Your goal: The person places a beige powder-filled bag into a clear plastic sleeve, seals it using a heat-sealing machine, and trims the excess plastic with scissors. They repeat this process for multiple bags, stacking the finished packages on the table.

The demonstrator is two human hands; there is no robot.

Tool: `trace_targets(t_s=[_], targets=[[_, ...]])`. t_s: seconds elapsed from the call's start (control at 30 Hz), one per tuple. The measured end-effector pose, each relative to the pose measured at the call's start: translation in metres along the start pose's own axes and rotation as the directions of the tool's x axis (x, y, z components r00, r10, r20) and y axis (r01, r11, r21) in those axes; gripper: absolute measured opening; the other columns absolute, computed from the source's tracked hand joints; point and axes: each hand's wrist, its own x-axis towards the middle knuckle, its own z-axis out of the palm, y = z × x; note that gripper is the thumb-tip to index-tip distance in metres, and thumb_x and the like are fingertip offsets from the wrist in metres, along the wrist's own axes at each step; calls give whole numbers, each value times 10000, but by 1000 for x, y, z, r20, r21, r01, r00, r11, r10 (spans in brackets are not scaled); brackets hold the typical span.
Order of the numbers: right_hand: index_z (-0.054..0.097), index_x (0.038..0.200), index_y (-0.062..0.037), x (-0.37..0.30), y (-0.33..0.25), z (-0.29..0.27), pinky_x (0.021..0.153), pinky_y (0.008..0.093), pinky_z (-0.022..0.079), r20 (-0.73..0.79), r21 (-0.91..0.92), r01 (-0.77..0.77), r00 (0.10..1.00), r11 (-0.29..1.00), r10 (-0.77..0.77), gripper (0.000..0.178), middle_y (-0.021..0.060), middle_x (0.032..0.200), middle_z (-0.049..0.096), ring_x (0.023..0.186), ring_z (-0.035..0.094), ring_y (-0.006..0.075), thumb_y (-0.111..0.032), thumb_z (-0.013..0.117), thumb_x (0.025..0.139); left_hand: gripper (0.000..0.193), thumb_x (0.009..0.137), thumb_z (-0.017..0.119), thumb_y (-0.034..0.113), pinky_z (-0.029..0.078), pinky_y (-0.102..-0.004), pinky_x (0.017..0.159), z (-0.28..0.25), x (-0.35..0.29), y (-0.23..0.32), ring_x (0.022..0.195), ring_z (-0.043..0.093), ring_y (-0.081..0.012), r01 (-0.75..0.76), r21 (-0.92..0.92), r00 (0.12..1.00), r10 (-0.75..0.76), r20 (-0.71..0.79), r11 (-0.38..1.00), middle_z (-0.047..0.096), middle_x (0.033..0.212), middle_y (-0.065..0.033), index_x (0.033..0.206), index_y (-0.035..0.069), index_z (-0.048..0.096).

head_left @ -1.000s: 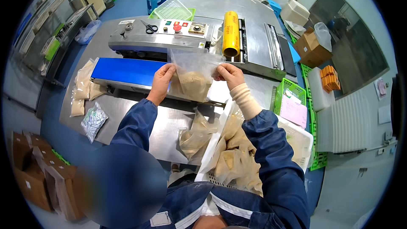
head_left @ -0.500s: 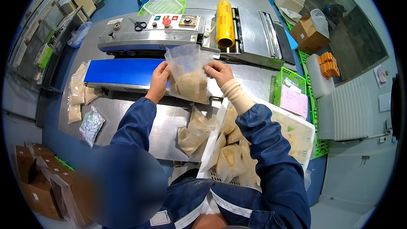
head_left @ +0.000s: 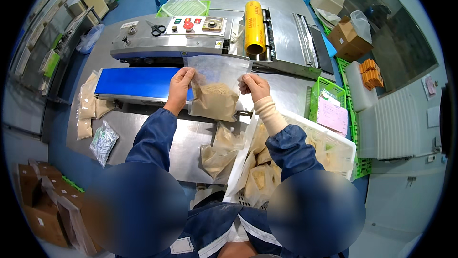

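Note:
A clear plastic bag, partly filled with tan powder or crumbs, hangs upright between my two hands. My left hand pinches its upper left edge, and my right hand pinches the upper right edge. The bag's top is spread flat and wide, close to the front of a sealing machine with buttons and a dial. Left of the bag runs the machine's blue conveyor belt. Below it, another tan-filled bag rests on the steel table beside a white crate of similar bags.
Filled bags and a bag of small packets lie at the table's left. Scissors rest on the machine. A yellow film roll sits on a wrapping unit behind. A green basket holding a pink sheet stands right.
My right hand has moved right and slightly down, pulling the bag's top wide and flat. The bag has shifted a little right. My left hand stays nearly in place.

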Motion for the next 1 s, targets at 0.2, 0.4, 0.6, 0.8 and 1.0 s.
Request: trace_targets(t_s=[0.2, 0.4, 0.6, 0.8, 1.0], targets=[[612, 787, 2, 4, 7, -9, 493, 248, 462, -179, -140, -180, 972, 974, 154, 238, 40, 653, 575, 545, 523, 110, -205, 503, 829, 207, 878, 505, 214, 397, -215, 624, 4, 24, -16, 670, 500, -69, 139, 105, 989, -143, 32, 985, 568, 735, 13, 823, 34, 592], [624, 760, 0, 11, 14, -17, 487, 252, 469, -284, -292, -317, 930, 902, 235, 228, 58, 633, 587, 524, 544, 126, -195, 507, 783, 174, 882, 488, 205, 400, -211, 534, 9, 47, -46, 626, 514, -73, 202, 155, 977, -211, 43, 967, 549, 731, 23, 876, 55, 575], [609, 766, 5, 15, 11, -20, 477, 252, 449, -247, -296, -206, 960, 933, 133, 238, 64, 604, 576, 495, 534, 126, -206, 503, 800, 214, 883, 494, 212, 406, -217, 637, 14, 54, -46, 686, 498, -69, 78, 284, 990, -108, 89, 956, 562, 770, 12, 914, 20, 584], [592, 717, 28, 18, 20, -33, 461, 264, 438, -334, -258, -296, 921, 920, 203, 257, 70, 569, 563, 456, 516, 137, -199, 516, 809, 225, 889, 469, 198, 429, -251, 596, 25, 64, -56, 644, 529, -104, 379, 104, 908, -391, 149, 920, 581, 750, -24, 855, 7, 584], [585, 696, 44, 16, 18, -43, 440, 263, 427, -375, -243, -320, 902, 916, 216, 253, 81, 556, 548, 450, 503, 139, -166, 515, 818, 212, 878, 486, 172, 463, -271, 568, 33, 83, -81, 607, 566, -135, 541, 102, 820, -551, 157, 835, 597, 740, -67, 844, -19, 572]])
